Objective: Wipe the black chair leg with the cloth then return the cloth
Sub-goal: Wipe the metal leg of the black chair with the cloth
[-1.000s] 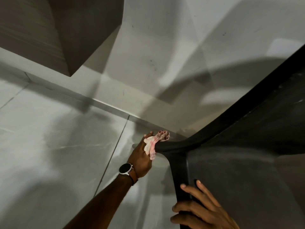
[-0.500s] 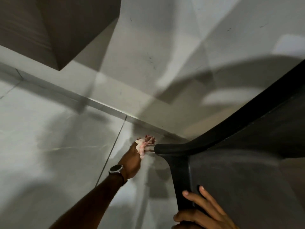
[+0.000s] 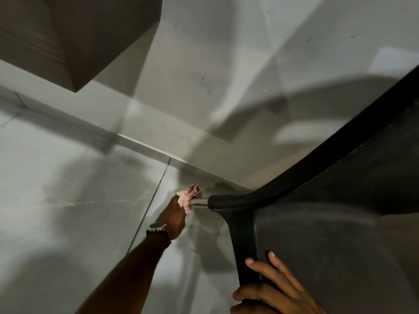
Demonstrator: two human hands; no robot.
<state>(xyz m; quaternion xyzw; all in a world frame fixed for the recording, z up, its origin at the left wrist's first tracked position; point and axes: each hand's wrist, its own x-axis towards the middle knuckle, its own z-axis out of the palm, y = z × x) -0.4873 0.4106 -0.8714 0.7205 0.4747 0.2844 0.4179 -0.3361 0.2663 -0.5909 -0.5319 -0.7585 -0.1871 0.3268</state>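
Note:
A black chair [image 3: 340, 211] fills the right side, seen from above. Its leg [image 3: 200, 202] runs down and left from the seat corner, with a short shiny stretch showing below the black part. My left hand [image 3: 175, 215], a watch on its wrist, is closed on a pink and white cloth [image 3: 189, 197] wrapped around that leg low down near the floor. My right hand [image 3: 272, 291] grips the chair's near front edge at the bottom of the view. The leg's foot is hidden by the cloth and hand.
Grey floor tiles [image 3: 68, 211] spread to the left, with a grout line running toward the wall. A white wall and skirting [image 3: 204, 87] stand close behind the chair. A dark wooden cabinet [image 3: 79, 37] juts out at the upper left.
My left hand has slid the cloth down the leg, away from the seat corner, and a shiny part of the leg now shows. My right hand has kept its grip on the chair.

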